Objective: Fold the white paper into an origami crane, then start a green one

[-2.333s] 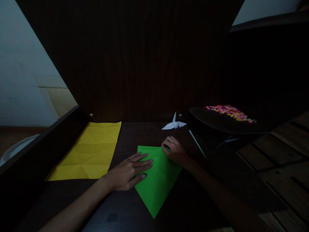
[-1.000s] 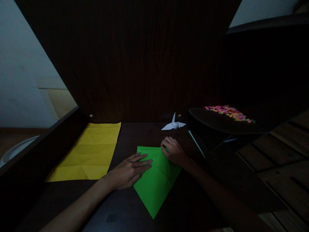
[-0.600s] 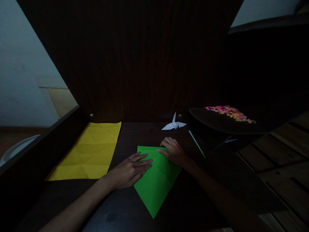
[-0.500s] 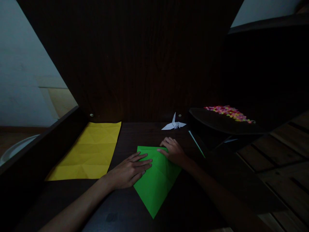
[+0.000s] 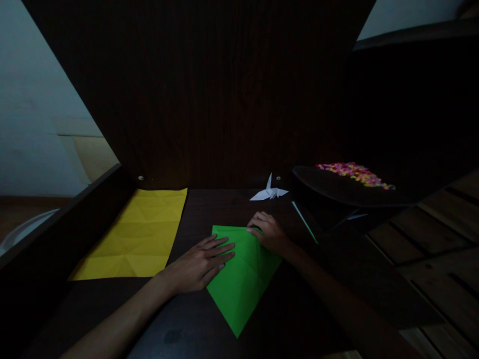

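A sheet of green paper, partly folded with a straight far edge and a point toward me, lies on the dark wooden surface. My left hand rests flat on its left side with the fingers stretched out. My right hand is at the far right edge of the paper, the thumb on top and the other fingers curled over the edge. Those fingertips are partly hidden. Faint crease lines cross the green paper.
A creased yellow sheet lies to the left. Behind the green paper stands a white paper crane. A thin pale strip lies at the right, near a dark shape bearing colourful small pieces. A dark panel rises behind.
My right thumb has slid slightly right along the paper's far edge. My left hand stays in place, and the view has shifted very slightly.
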`<act>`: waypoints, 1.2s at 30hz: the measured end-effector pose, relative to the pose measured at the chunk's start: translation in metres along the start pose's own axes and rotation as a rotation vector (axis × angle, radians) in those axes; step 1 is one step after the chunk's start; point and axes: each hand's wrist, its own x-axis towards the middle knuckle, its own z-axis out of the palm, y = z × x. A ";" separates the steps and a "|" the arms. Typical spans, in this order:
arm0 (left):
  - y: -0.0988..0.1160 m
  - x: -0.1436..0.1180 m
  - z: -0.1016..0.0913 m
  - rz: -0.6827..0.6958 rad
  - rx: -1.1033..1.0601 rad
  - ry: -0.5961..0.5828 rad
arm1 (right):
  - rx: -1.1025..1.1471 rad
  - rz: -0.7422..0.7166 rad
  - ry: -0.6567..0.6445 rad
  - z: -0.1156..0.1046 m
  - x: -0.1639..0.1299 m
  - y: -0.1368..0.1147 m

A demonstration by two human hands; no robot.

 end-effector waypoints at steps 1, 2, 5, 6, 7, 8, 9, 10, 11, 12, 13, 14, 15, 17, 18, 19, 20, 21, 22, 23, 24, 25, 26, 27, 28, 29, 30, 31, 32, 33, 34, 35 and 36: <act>0.000 0.000 0.000 0.000 -0.006 0.006 | 0.004 -0.006 -0.002 0.000 0.000 0.000; 0.000 0.000 0.000 -0.002 -0.011 0.012 | 0.010 -0.013 -0.003 0.000 0.000 0.000; 0.000 0.001 0.000 -0.008 -0.019 0.022 | 0.023 -0.023 -0.001 0.000 0.000 0.000; 0.000 0.001 0.000 -0.008 -0.018 0.022 | 0.022 -0.021 0.000 -0.001 0.000 0.000; 0.000 0.001 0.000 -0.008 -0.015 0.020 | 0.020 -0.019 0.001 -0.001 0.000 0.000; 0.000 0.001 0.000 -0.010 -0.011 0.017 | 0.017 -0.021 0.001 -0.001 0.000 -0.001; 0.000 0.001 0.000 -0.012 -0.007 0.015 | 0.014 -0.025 0.000 -0.001 0.000 -0.001; 0.000 0.001 0.000 -0.015 -0.005 0.015 | 0.011 -0.030 -0.001 -0.001 0.000 -0.001; 0.000 0.001 0.000 -0.018 -0.005 0.017 | 0.009 -0.036 0.001 -0.001 0.000 -0.001; -0.001 0.000 0.000 -0.022 -0.005 0.023 | 0.009 -0.038 0.004 -0.001 0.000 -0.001; -0.001 0.000 -0.001 -0.027 -0.004 0.032 | 0.009 -0.037 0.009 -0.001 0.000 -0.001; -0.001 0.000 -0.001 -0.030 -0.002 0.041 | 0.012 -0.033 0.014 -0.001 0.000 -0.001; -0.002 0.000 -0.001 -0.034 0.003 0.050 | 0.017 -0.028 0.019 -0.001 0.000 -0.001; -0.002 -0.001 -0.001 -0.045 0.019 0.069 | 0.033 -0.022 0.024 -0.001 0.000 -0.002; -0.003 -0.001 -0.001 -0.053 0.030 0.077 | 0.045 -0.019 0.028 0.000 0.000 -0.002; -0.003 -0.001 -0.001 -0.064 0.042 0.083 | 0.059 -0.016 0.029 0.000 0.000 -0.002; -0.003 -0.001 -0.001 -0.075 0.054 0.086 | 0.073 -0.012 0.029 0.000 0.000 -0.002; -0.004 -0.001 -0.001 -0.087 0.065 0.088 | 0.085 -0.005 0.028 0.000 0.000 -0.003; -0.004 -0.001 -0.001 -0.098 0.076 0.089 | 0.096 0.003 0.025 0.000 0.000 -0.003; -0.004 -0.001 -0.001 -0.108 0.084 0.089 | 0.105 0.012 0.022 -0.001 0.000 -0.004; -0.005 -0.001 -0.001 -0.117 0.090 0.090 | 0.112 0.020 0.017 -0.001 0.000 -0.005; -0.005 -0.001 -0.001 -0.124 0.095 0.092 | 0.120 0.026 0.014 -0.001 0.000 -0.005; -0.005 -0.001 0.000 -0.131 0.098 0.094 | 0.127 0.032 0.013 -0.001 0.001 -0.006; -0.005 -0.001 0.000 -0.138 0.099 0.095 | 0.137 0.037 0.013 -0.001 0.001 -0.007; -0.006 -0.002 0.001 -0.143 0.098 0.098 | 0.147 0.039 0.012 -0.002 0.001 -0.007; -0.006 -0.002 0.001 -0.148 0.097 0.097 | 0.155 0.042 0.013 -0.002 0.001 -0.007; -0.006 -0.002 0.001 -0.153 0.096 0.093 | 0.162 0.044 0.015 -0.002 0.001 -0.008; -0.006 -0.002 0.001 -0.157 0.096 0.086 | 0.168 0.045 0.016 -0.002 0.001 -0.008; -0.006 -0.002 0.001 -0.162 0.096 0.076 | 0.172 0.044 0.017 -0.002 0.001 -0.009; -0.006 -0.001 0.001 -0.166 0.095 0.068 | 0.174 0.040 0.017 -0.002 0.001 -0.009; -0.006 -0.001 0.001 -0.166 0.092 0.060 | 0.175 0.036 0.020 -0.002 0.001 -0.010; -0.006 -0.001 0.000 -0.167 0.090 0.052 | 0.176 0.035 0.020 -0.002 0.001 -0.010; -0.006 -0.001 0.000 -0.167 0.087 0.045 | 0.176 0.035 0.018 -0.003 0.001 -0.011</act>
